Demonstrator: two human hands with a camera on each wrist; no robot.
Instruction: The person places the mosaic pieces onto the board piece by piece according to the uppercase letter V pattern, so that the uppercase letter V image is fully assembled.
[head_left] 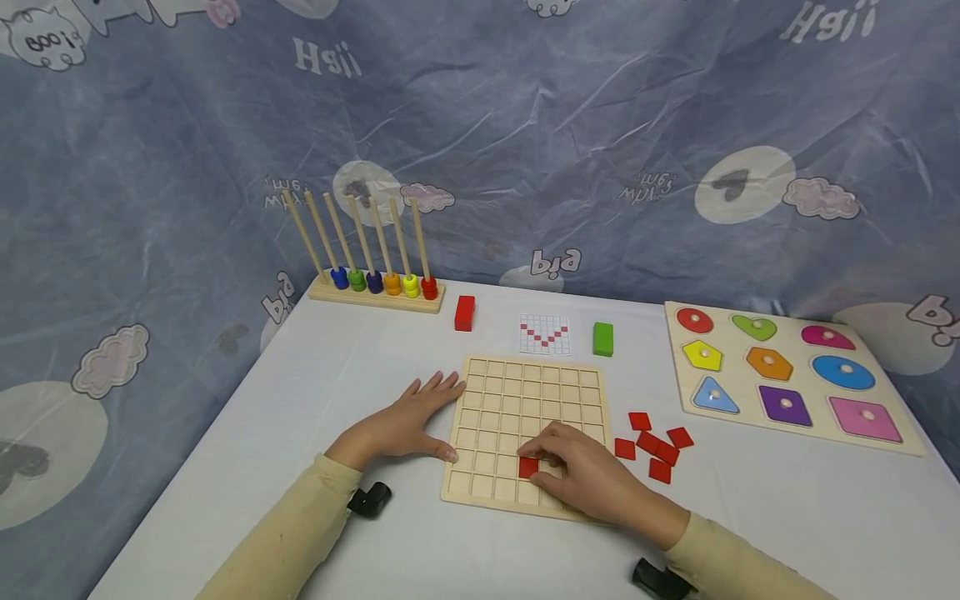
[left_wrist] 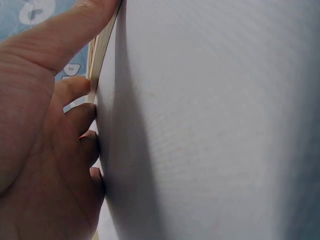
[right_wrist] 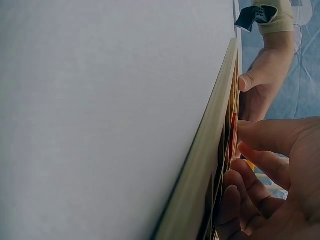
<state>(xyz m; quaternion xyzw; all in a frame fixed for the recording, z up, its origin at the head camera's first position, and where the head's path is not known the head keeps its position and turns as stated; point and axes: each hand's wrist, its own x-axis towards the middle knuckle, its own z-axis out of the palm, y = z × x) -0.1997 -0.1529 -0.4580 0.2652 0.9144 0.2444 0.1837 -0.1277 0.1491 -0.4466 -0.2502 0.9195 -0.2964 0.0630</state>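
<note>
A wooden grid board [head_left: 483, 417] lies on the white table. My left hand [head_left: 401, 425], fingers spread, rests at its left side, with the thumb and fingertips touching the edge. Over the lower middle of the grid, my right hand [head_left: 588, 475] pinches a red square tile [head_left: 528, 467] between thumb and index finger. That tile lies at a cell near the board's front; in the right wrist view its red edge [right_wrist: 233, 131] shows beside the thumb. Several loose red tiles [head_left: 660, 471] are scattered just right of the board.
Behind the board are a red block [head_left: 465, 313], a pattern card [head_left: 544, 334] with red squares in a V, and a green block [head_left: 603, 339]. A peg stand [head_left: 375, 301] with coloured beads stands back left. A shape puzzle board [head_left: 810, 421] lies at right.
</note>
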